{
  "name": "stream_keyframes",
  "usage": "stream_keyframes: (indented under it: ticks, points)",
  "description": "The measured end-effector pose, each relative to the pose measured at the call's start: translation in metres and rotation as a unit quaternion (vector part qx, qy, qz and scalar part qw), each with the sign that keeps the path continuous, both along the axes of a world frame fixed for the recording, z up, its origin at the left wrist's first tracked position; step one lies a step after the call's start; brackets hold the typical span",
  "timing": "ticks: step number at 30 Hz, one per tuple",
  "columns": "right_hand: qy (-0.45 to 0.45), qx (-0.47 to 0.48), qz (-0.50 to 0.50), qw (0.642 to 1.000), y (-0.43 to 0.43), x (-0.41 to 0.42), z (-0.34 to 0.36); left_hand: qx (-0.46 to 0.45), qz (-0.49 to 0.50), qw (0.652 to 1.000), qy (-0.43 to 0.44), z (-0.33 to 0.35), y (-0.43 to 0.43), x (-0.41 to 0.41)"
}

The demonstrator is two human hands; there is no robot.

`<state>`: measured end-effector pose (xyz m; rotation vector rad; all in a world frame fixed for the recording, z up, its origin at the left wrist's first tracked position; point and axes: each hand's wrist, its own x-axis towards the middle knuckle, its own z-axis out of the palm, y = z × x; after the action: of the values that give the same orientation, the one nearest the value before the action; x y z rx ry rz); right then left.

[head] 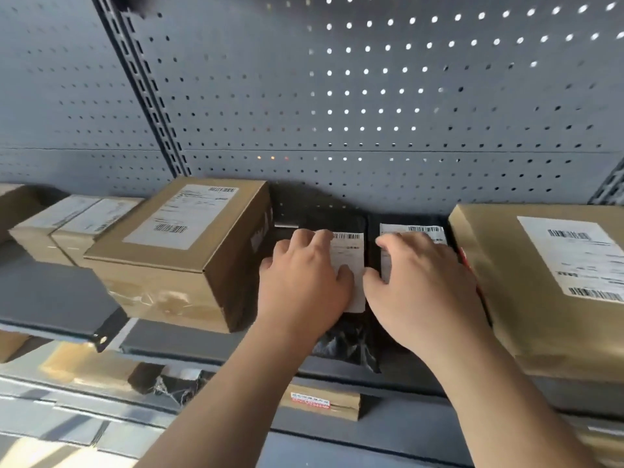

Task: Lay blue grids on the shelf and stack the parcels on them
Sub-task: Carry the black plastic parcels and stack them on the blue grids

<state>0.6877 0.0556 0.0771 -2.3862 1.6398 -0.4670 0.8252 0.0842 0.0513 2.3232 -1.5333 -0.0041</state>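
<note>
As left hand (304, 282) and right hand (423, 292) touch black parcels (341, 346) — boxes (175, 261) flank them

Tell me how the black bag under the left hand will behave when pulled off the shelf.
Probably floppy: the black bag is crinkled film and its front end sags over the shelf edge. Likely slippery, since the film looks glossy. It lies flat under the left hand, so it should not roll or tip.

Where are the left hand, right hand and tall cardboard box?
left hand (304, 282), head view, back of the hand.
right hand (422, 285), head view, back of the hand.
tall cardboard box (182, 216), head view, top label.
</note>
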Motion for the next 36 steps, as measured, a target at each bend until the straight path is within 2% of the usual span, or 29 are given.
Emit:
stream_keyframes:
  ticks: [10, 17, 24, 31, 36]
  points:
    - [-0.024, 0.011, -0.077, 0.997, -0.016, 0.005, -0.021, 0.035, -0.072, 0.997, -0.003, -0.011, -0.011, 0.002]
    - [-0.036, 0.029, -0.067, 0.997, -0.031, 0.003, -0.03, 0.073, -0.058, 0.995, 0.02, -0.015, -0.016, -0.003]
    - [0.0, 0.074, -0.077, 0.994, -0.034, 0.004, -0.031, 0.113, -0.035, 0.993, 0.03, -0.011, -0.007, 0.002]
    - [0.037, 0.06, -0.077, 0.995, -0.034, 0.006, -0.031, 0.171, -0.023, 0.982, 0.074, -0.01, -0.002, 0.007]
    - [0.034, 0.082, -0.081, 0.993, -0.032, 0.009, -0.029, 0.198, -0.006, 0.979, 0.056, -0.006, 0.007, 0.002]
